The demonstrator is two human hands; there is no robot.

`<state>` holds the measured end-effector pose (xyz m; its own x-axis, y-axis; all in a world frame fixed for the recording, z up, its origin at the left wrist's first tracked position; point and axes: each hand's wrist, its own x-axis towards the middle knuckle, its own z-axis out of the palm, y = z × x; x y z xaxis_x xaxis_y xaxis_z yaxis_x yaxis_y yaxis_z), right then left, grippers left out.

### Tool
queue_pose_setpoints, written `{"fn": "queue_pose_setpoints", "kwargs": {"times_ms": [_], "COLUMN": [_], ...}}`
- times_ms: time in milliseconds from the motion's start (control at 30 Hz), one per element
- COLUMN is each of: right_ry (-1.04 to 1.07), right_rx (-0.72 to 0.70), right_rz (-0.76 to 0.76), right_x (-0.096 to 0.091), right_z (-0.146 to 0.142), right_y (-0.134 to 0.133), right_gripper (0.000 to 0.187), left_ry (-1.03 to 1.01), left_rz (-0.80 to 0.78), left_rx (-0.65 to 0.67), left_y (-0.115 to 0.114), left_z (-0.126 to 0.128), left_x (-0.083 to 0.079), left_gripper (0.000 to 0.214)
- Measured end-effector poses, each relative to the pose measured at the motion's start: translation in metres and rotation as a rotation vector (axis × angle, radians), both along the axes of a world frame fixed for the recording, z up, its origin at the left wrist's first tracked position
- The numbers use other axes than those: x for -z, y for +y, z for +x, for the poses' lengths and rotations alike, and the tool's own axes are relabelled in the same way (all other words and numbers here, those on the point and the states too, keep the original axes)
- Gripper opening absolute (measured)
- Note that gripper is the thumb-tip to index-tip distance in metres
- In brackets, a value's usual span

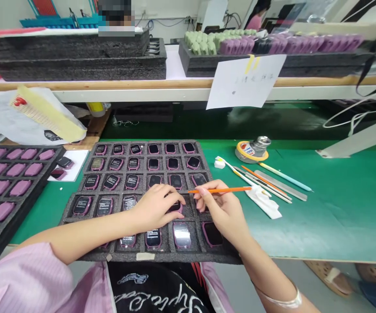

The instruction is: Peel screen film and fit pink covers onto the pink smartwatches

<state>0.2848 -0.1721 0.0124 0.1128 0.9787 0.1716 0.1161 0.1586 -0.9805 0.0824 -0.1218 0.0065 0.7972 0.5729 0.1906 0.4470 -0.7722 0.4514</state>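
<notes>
A black foam tray [77,191] in front of me holds rows of purple smartwatch bodies with dark screens. My left hand [157,206] curls over one watch [176,207] in the fourth row, fingers pinching it in its pocket. My right hand [220,208] is beside it, pinching a thin orange stick [222,190] that points left toward that watch. A watch with a shiny film [181,234] and another dark one [211,233] lie in the front row below my hands.
White cloth [266,202], swabs, tweezers and a metal ruler [281,184] lie on the green mat [338,208] to the right, behind them a tape roll with a metal pot [255,150]. Another foam tray of purple cases [1,182] sits left. A shelf holds foam trays and a paper sheet [245,80].
</notes>
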Motion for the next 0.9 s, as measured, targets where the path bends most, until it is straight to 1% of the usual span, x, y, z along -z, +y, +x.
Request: {"fn": "queue_pose_setpoints", "kwargs": {"times_ms": [67,133,267,367,567,667,767,833,867,900], "right_ry": [0.011,0.031,0.048,0.028,-0.022,-0.047,-0.058,-0.052,-0.045,-0.036], "right_rx": [-0.017,-0.04,-0.086,-0.093,-0.093,-0.101,-0.113,-0.109,-0.1,-0.088], "right_rz": [-0.021,-0.047,-0.098,-0.117,-0.13,-0.128,-0.122,-0.115,-0.111,-0.107], "right_x": [0.009,0.016,0.024,0.026,0.025,0.024,0.023,0.021,0.02,0.018], "right_z": [-0.005,-0.008,-0.011,-0.011,-0.009,-0.009,-0.007,-0.005,-0.004,-0.003], "right_y": [0.01,0.015,0.016,0.013,0.01,0.009,0.008,0.007,0.007,0.007], "right_gripper": [0.036,0.039,0.043,0.043,0.042,0.041,0.041,0.041,0.04,0.04], "left_ry": [-0.083,-0.108,-0.133,-0.159,-0.156,-0.15,-0.132,-0.111,-0.088,-0.053], "left_rz": [-0.034,-0.033,-0.04,-0.041,-0.026,-0.046,-0.092,-0.119,-0.121,-0.107], "left_rx": [-0.021,-0.039,-0.074,-0.087,-0.074,-0.081,-0.076,-0.072,-0.077,-0.086], "left_y": [0.0,-0.001,-0.001,-0.002,-0.003,-0.003,0.0,0.004,0.007,0.01], "left_z": [-0.002,-0.003,-0.002,-0.001,-0.001,0.001,0.001,-0.003,-0.006,-0.01], "left_x": [0.005,0.009,0.014,0.015,0.014,0.014,0.01,0.001,-0.004,-0.009], "left_gripper": [0.027,0.031,0.048,0.056,0.054,0.052,0.058,0.065,0.065,0.061]}}
